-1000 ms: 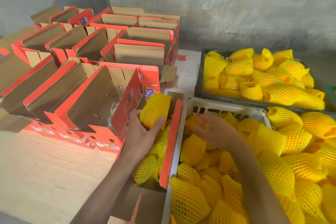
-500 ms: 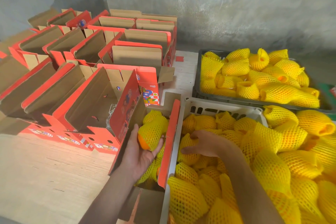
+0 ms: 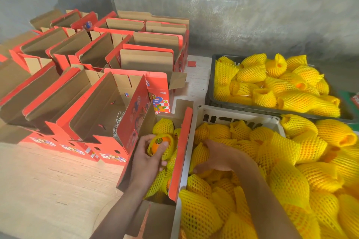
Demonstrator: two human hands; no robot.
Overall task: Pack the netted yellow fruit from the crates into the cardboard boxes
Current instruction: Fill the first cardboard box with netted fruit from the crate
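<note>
Left hand (image 3: 148,158) curled round a netted fruit (image 3: 161,146), orange skin and a small sticker showing at the net's open end, held inside the near cardboard box (image 3: 183,141) above other netted fruit already lying there. Right hand (image 3: 215,158) reaching palm down into the white crate (image 3: 239,116), fingers bent over a netted fruit (image 3: 199,156) by the crate's left wall; whether actually gripping or only resting on it, cannot tell. Box pressed against the crate's left side, red flaps standing up. White crate heaped with yellow foam-netted fruit. Behind it, a dark crate (image 3: 210,91) likewise full. More netted fruit (image 3: 334,136) piled at the right edge. To the left, rows of open red boxes (image 3: 101,99) on the pale worktop (image 3: 48,190), most showing bare brown insides. Grey concrete wall (image 3: 233,6) at the back.
</note>
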